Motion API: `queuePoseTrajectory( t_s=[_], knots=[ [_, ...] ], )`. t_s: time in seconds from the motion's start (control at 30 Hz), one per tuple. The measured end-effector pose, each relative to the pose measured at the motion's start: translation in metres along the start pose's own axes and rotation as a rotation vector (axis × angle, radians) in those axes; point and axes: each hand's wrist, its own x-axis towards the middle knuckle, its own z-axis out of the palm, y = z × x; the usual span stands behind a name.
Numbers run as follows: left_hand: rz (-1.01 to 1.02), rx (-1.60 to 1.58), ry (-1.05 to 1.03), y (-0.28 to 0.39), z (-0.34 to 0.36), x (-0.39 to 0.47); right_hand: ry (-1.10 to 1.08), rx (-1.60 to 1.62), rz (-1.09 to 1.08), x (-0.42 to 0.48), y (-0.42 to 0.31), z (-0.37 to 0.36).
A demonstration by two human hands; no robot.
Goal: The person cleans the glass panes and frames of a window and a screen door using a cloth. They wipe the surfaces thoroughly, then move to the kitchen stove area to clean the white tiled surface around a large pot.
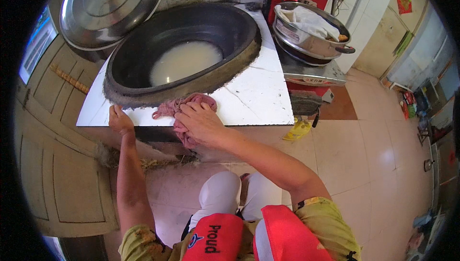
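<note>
My right hand [201, 123] presses a crumpled pink cloth [167, 108] onto the front of a white marbled stove top [253, 97], and part of the cloth hangs over the edge. To the left, my left hand [120, 119] rests at the same front edge with its fingers curled; whether anything is in them is hidden. Just beyond both hands, a large dark wok [125, 58] is set into the stove with a rough, soot-stained rim. Cloudy whitish liquid [188, 58] lies in its bottom.
A big metal lid [97, 16] leans behind the wok at the left. On the right, a metal steamer pot [302, 33] with a white cloth [311, 22] sits on a gas stove [316, 74]. A yellow bottle [299, 130] stands below. A wooden door [68, 174] borders the left.
</note>
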Motion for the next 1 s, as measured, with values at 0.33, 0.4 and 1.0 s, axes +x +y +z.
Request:
queuePoseTrajectory(
  t_s=[0.33,0.4,1.0],
  knots=[
    [-0.011,0.015,-0.087,0.001,-0.012,-0.002,-0.054,-0.054,0.463,-0.13,0.094,-0.133],
    [-0.012,-0.109,-0.06,0.01,-0.007,-0.003,0.073,-0.114,0.449,-0.15,0.143,-0.123],
    [0.768,-0.259,-0.696,0.254,-0.013,-0.218,0.438,0.479,0.701,-0.122,0.118,-0.091]
  ],
)
